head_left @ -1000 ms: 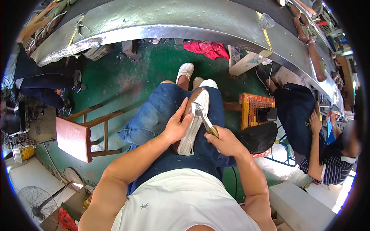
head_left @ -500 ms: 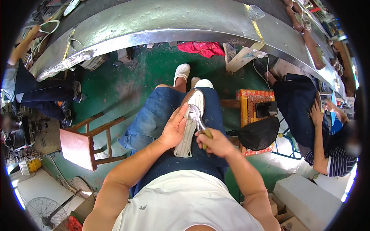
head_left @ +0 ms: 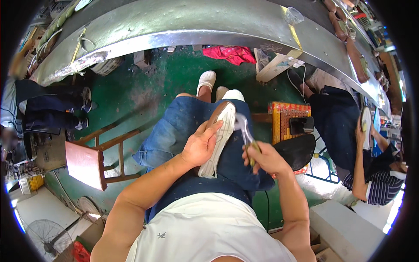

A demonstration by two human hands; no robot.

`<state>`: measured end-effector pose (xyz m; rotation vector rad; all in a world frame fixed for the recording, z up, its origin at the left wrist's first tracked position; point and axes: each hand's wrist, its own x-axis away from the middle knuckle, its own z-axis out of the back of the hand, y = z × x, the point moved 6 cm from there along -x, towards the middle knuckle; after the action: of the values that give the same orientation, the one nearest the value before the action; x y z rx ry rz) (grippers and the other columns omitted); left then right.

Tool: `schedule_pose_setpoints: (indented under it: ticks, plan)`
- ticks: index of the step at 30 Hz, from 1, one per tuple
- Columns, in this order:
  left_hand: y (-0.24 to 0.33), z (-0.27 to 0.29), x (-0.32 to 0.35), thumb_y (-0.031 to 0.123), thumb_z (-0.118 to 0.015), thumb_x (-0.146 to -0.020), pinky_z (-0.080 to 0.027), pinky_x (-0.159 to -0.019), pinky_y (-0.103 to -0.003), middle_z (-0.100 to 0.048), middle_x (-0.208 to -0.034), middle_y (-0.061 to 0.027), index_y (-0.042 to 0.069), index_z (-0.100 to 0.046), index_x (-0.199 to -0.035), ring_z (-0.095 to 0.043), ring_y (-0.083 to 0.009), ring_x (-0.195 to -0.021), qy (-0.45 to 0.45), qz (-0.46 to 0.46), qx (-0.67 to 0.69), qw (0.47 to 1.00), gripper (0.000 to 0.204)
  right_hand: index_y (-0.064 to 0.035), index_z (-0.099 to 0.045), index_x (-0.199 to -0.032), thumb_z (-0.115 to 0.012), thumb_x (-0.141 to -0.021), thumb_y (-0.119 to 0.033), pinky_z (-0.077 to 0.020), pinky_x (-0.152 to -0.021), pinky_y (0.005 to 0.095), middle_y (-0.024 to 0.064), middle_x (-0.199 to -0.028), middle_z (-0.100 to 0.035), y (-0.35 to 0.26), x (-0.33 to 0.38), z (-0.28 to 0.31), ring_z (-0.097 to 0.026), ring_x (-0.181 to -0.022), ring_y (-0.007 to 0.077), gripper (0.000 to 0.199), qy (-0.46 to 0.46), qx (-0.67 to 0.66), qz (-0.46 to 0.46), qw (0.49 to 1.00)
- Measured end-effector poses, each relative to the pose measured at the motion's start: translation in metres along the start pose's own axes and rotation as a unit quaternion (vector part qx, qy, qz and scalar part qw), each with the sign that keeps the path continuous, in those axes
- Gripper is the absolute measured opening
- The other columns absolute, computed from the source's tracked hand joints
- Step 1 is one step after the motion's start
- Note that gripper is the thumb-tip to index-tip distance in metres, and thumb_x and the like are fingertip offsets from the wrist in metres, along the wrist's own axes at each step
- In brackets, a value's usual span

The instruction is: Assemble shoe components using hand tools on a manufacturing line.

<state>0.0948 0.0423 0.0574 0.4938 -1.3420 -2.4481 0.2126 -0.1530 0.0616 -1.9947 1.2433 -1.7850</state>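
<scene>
Keep your left hand (head_left: 201, 146) clamped around the shoe (head_left: 217, 139) lying sole-up on your lap, so it can't roll while your right hand (head_left: 265, 158), closed on the pliers (head_left: 245, 133), works their jaws at the sole's edge near the toe; pull in short, steady tugs. Since a second ago the pliers have swung from lying across the sole to its right edge

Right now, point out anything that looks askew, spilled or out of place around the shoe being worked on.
A crumpled red cloth lies on the green floor under the metal bench, beside a tilted cardboard box. Otherwise nothing stands out: the left hand steadies the shoe on the lap, and the right hand holds pliers.
</scene>
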Motion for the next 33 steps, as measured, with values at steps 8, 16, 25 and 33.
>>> schedule_pose_setpoints:
  ticks: [8,16,25,33]
  plan:
    - [0.002,0.004,0.003,0.006,-0.054,-0.098,-0.056,-0.091,-0.048,-0.057,-0.133,-0.0266,0.015,-0.060,-0.137,-0.064,-0.0467,-0.109,-0.023,-0.015,-0.014,1.000,0.040,0.0019,-0.061,-0.092,-0.041,-0.109,-0.039,-0.0525,-0.068,0.0385,0.0117,-0.071,-0.066,-0.056,-0.040,-0.007,-0.067,-0.066,0.0247,0.049,0.115,0.316,0.180,0.924]
    - [-0.028,-0.004,0.013,0.029,-0.056,-0.101,-0.041,-0.113,-0.044,-0.048,-0.145,-0.0343,-0.005,-0.024,-0.156,-0.050,-0.0471,-0.133,-0.075,0.209,0.042,0.974,0.072,0.0010,-0.060,-0.097,-0.041,-0.109,-0.037,-0.0528,-0.073,0.0422,0.0154,-0.077,-0.067,-0.061,-0.035,-0.018,-0.067,-0.072,0.0333,0.044,0.116,0.329,0.245,0.905]
    - [-0.025,-0.001,0.006,0.025,-0.065,-0.096,-0.043,-0.111,-0.040,-0.054,-0.140,-0.0302,-0.001,-0.031,-0.155,-0.056,-0.0400,-0.131,-0.103,0.234,0.083,0.963,0.072,0.0017,-0.058,-0.102,-0.048,-0.106,-0.034,-0.0500,-0.077,0.0538,0.0269,-0.090,-0.067,-0.035,-0.025,-0.033,-0.065,-0.086,0.0477,0.038,0.145,0.498,0.231,0.823]
    - [-0.037,0.002,0.002,0.018,-0.072,-0.093,-0.040,-0.114,-0.036,-0.055,-0.144,-0.0166,0.002,-0.032,-0.157,-0.053,-0.0258,-0.133,-0.138,0.266,0.237,0.924,0.078,0.0023,-0.060,-0.097,-0.049,-0.106,-0.035,-0.0511,-0.074,0.0503,0.0241,-0.079,-0.066,-0.016,0.017,-0.016,-0.065,-0.082,0.0462,0.040,0.075,0.323,0.068,0.941]
